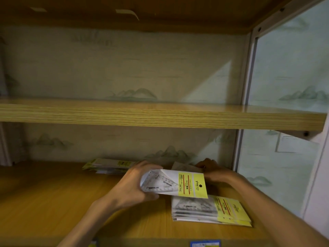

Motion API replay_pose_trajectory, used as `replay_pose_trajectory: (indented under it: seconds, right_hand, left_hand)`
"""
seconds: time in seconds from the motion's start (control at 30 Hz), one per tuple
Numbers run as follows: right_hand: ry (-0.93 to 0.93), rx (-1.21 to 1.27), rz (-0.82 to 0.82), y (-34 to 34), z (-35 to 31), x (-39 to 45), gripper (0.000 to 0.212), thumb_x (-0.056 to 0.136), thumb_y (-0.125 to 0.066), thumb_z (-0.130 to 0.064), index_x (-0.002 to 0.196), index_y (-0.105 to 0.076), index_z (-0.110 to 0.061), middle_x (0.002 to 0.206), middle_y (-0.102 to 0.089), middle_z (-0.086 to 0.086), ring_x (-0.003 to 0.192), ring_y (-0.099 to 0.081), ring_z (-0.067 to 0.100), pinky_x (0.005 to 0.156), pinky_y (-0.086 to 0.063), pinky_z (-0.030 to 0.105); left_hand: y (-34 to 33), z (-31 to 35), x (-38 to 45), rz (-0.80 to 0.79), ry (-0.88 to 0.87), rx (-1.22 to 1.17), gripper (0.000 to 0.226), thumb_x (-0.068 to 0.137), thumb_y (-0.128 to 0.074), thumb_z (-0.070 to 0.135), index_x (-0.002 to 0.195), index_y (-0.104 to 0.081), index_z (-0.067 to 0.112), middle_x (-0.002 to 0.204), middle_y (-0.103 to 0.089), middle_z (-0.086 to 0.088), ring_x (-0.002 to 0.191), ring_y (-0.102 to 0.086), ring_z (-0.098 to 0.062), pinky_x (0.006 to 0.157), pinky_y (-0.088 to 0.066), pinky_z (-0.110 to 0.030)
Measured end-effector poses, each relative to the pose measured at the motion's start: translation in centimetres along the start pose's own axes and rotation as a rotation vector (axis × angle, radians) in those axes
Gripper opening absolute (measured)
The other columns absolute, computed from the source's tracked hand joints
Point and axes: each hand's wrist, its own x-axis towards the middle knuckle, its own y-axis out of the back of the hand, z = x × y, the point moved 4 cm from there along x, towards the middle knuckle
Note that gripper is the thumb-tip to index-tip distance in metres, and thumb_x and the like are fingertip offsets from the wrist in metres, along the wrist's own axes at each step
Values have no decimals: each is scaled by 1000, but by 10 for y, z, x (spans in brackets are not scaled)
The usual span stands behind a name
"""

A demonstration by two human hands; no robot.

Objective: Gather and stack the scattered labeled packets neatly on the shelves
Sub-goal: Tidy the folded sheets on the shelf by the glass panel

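Note:
My left hand (132, 184) grips a clear set-square packet (185, 184) with a yellow label, held just above the lower shelf (53, 196). Below it, at the front right, lies a neat stack of the same packets (211, 211). My right hand (211, 169) reaches behind the held packet, its fingers on another pale packet (181, 165) near the back wall; whether it grips that packet is hidden. A further pile of packets (108, 165) lies at the back centre of the shelf.
An upper wooden shelf (160, 116) spans the frame above my hands. A white metal upright (243, 104) bounds the shelf on the right. Patterned wallpaper (124, 68) backs the unit. A blue price tag (204, 244) sits on the shelf's front edge.

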Motion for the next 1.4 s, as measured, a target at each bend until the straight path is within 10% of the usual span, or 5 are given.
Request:
replay_pose_trajectory:
  seconds: [0.5,1.13,1.4]
  right_hand:
    - [163,86,60,47,-46,-110,74,64,-79,-38,130,-46,-36,125,-49,-11,112,-54,6,95,-52,29]
    - [203,49,-172,19,-35,-154,55,75,-74,-47,124,-49,-50,122,-41,-24,116,-42,-3,101,-44,28]
    - [124,82,-15,42,-39,-166,90,72,-79,-58,145,-28,-40,132,-36,-22,129,-38,2,109,-37,25]
  left_hand:
    - [40,-13,1,269,33,-90,70,67,-74,36,130,-45,49,132,-48,18,127,-45,-10,101,-47,-41]
    - [15,-4,9,307,78,-43,74,62,-72,28,132,-48,34,127,-50,11,120,-45,-12,91,-45,-33]
    - [12,1,15,283,76,48,75,65,-78,18,132,-48,33,125,-47,11,118,-40,-10,88,-41,-28]
